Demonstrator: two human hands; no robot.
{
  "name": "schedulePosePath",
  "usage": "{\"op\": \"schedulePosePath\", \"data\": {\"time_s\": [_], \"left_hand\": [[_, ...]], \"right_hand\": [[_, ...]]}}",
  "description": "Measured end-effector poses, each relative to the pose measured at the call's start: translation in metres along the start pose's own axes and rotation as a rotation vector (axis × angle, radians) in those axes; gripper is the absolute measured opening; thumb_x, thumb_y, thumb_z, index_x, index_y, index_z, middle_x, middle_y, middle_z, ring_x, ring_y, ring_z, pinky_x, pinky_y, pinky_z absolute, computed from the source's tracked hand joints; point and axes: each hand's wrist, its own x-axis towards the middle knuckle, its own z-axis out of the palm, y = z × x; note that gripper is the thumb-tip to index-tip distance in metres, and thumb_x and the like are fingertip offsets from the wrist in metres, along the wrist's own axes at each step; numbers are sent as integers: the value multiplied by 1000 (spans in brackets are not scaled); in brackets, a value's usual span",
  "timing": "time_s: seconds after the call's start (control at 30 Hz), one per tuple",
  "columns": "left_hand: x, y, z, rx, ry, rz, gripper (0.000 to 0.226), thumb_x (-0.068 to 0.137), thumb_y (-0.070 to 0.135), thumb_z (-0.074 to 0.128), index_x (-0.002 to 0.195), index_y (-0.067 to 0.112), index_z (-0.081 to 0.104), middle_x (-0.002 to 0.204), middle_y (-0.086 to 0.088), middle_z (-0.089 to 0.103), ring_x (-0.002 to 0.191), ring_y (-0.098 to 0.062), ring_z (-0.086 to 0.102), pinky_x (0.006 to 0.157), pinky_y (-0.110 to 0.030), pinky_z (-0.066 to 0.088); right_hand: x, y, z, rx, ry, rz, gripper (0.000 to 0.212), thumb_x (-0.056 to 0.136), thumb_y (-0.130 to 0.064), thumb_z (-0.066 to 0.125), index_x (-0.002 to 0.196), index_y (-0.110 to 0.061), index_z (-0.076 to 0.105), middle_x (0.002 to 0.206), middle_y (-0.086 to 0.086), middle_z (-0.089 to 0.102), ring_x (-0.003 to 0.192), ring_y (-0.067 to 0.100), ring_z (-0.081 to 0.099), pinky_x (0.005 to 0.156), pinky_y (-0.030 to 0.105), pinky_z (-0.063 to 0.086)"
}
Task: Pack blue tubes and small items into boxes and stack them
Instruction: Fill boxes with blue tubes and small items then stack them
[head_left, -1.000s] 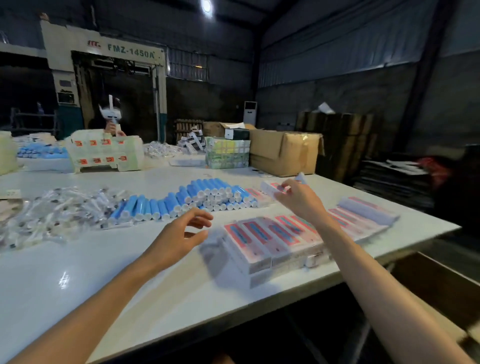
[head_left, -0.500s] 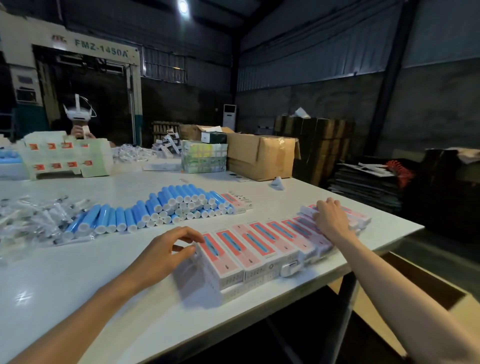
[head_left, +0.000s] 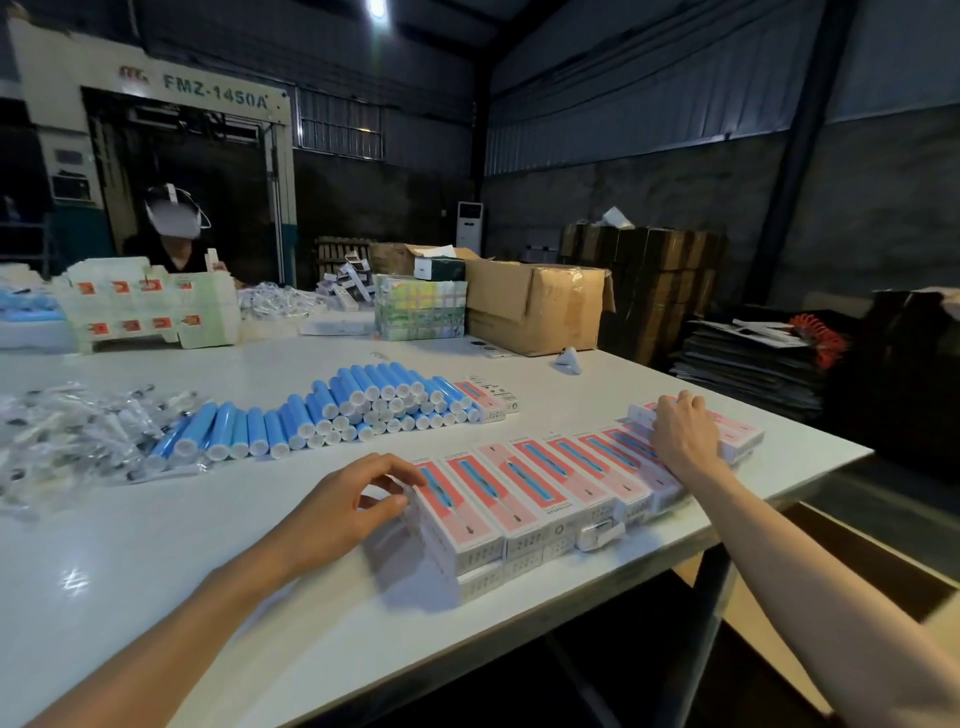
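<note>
The pink boxes (head_left: 530, 488) lie in a stacked row at the worktop (head_left: 156, 545) edge, left hand (head_left: 343, 514) fingers curled round one end and right hand (head_left: 680, 436) fingers curved over the other; light, stiff, probably slippery cartons, best clamped endwise.

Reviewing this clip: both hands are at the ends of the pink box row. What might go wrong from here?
The row of pink boxes is long and two layers deep; with the left hand and right hand holding only its ends, the middle may buckle if lifted. It sits near the table edge, so loose boxes might drop off. One open flap at the front could snag or spill contents.
</note>
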Motion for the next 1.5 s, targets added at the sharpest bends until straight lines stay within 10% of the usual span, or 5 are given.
{"op": "schedulePosePath", "data": {"time_s": [0.43,0.6,1.0,1.27,1.5], "left_hand": [[-22,5,-45,87,145,-148,25,102,8,66,108,30,76,114,16,75,100,-7,70,91,-20,53],[-59,-12,-86,119,284,-212,15,101,2,66,98,12,76,88,15,77,78,-10,69,74,-17,52],[-181,-69,-222,1004,554,-858,32,104,29,56,134,17,54,130,-10,65,124,-33,59,95,-46,53],[-216,-87,-280,1202,271,-1525,95,95,85,38,146,5,43,140,-17,56,127,-34,54,94,-42,49],[-214,-77,-280,1092,450,-1491,51,110,18,42,157,2,29,145,-21,59,142,-43,44,115,-48,36]], "right_hand": [[-104,-267,-105,759,56,-518,25,100,-11,49,77,-10,57,73,7,62,67,26,55,53,35,40],[-169,-370,-121,1155,-115,-591,18,96,-12,56,86,-9,71,80,6,71,73,22,63,65,33,47],[-255,-478,-42,1527,-621,-408,18,98,-17,60,83,-15,69,74,0,67,74,22,63,64,26,45],[-258,-478,-44,1532,-661,-530,18,97,-15,59,85,-20,70,65,-10,63,61,7,54,60,27,42],[-259,-476,-47,1511,-655,-564,17,99,-16,58,87,-19,71,69,-8,65,62,6,55,58,24,40]]}}
